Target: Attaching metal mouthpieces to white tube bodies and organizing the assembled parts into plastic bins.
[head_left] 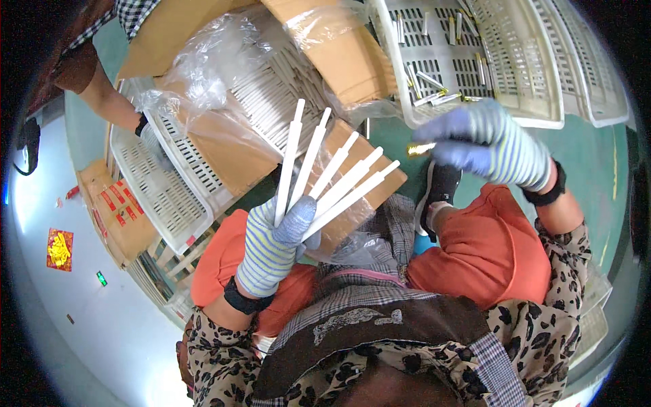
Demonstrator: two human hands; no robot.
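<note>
My left hand (pixel 271 244), in a striped knitted glove, is closed round several white stepped rods (pixel 339 192). They fan out upward, each with a thinner tip at the far end. My right hand (pixel 494 144), gloved the same way, is raised at the right with fingers and thumb pinched on a small shiny gold-coloured piece (pixel 420 148). Most of that piece is hidden by the fingers. Beyond my left hand, an open cardboard box (pixel 357 60) lined with clear plastic holds many similar white rods (pixel 271 85).
A white slotted crate (pixel 519 68) at the far right holds several silver tubes with gold-coloured ends (pixel 428 80). More crates stand beside it. At the left, another person's gloved hand (pixel 154 144) reaches into a white crate (pixel 146 186). A cardboard carton (pixel 112 210) stands beside that crate.
</note>
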